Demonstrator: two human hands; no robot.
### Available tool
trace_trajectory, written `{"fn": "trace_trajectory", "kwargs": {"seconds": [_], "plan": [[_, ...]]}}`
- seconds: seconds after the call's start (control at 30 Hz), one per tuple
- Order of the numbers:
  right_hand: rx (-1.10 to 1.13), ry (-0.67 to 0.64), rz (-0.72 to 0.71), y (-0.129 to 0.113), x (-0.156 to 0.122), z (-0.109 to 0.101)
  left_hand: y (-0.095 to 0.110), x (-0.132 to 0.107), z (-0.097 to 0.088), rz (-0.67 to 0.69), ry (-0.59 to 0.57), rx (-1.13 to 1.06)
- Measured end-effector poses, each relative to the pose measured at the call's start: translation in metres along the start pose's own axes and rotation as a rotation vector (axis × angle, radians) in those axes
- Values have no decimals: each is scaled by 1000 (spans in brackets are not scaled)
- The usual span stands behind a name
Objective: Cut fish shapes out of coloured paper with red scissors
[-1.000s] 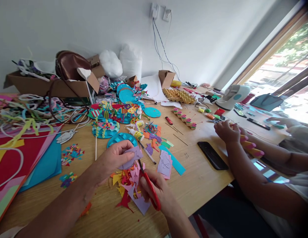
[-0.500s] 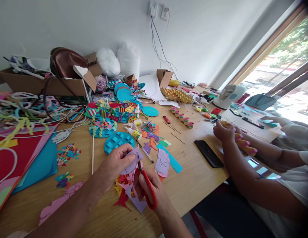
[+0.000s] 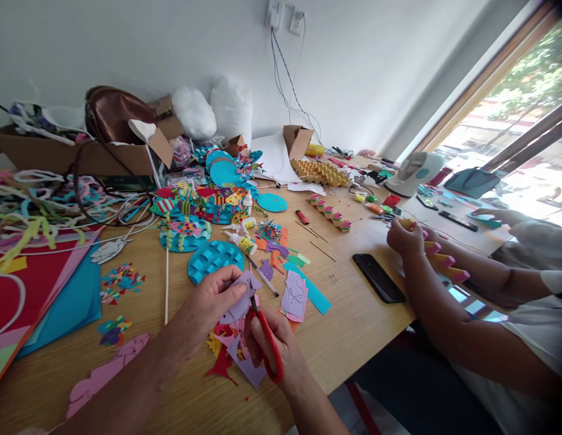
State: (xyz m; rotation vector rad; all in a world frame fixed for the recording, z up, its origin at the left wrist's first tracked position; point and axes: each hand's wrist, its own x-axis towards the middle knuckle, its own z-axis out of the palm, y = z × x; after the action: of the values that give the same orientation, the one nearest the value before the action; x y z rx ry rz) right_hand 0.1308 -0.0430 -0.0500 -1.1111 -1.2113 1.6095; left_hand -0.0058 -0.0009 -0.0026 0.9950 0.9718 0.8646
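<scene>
My left hand (image 3: 217, 296) pinches a piece of purple paper (image 3: 238, 308) that carries drawn lines. In my right hand (image 3: 281, 344) is a pair of scissors with red handles (image 3: 274, 356), its blades at the right edge of that paper. Beneath both hands lies a heap of paper scraps (image 3: 224, 356) in red, yellow, pink and purple. Just right of the hands sits a small stack of purple and pink paper pieces with drawings (image 3: 294, 295). A pen (image 3: 264, 277) and a cut purple fish shape (image 3: 266, 269) lie beyond my fingers.
A blue woven paper disc (image 3: 216, 261), glue bottles (image 3: 241, 241) and a wooden stick (image 3: 166, 284) lie ahead. At right are a black phone (image 3: 378, 278) and a co-worker's hands (image 3: 405, 238) holding a painted egg-carton strip (image 3: 443, 260). Coloured sheets (image 3: 76, 302) cover the left side.
The whole view has shifted slightly. My hands keep nearly the same pose, with the scissor blades still at the purple paper.
</scene>
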Motion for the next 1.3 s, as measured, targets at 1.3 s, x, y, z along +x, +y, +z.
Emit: {"fn": "trace_trajectory", "kwargs": {"seconds": [1.3], "plan": [[-82,68,-29,2,-8,2,-5,-3,-7,-79,-107,111]]}}
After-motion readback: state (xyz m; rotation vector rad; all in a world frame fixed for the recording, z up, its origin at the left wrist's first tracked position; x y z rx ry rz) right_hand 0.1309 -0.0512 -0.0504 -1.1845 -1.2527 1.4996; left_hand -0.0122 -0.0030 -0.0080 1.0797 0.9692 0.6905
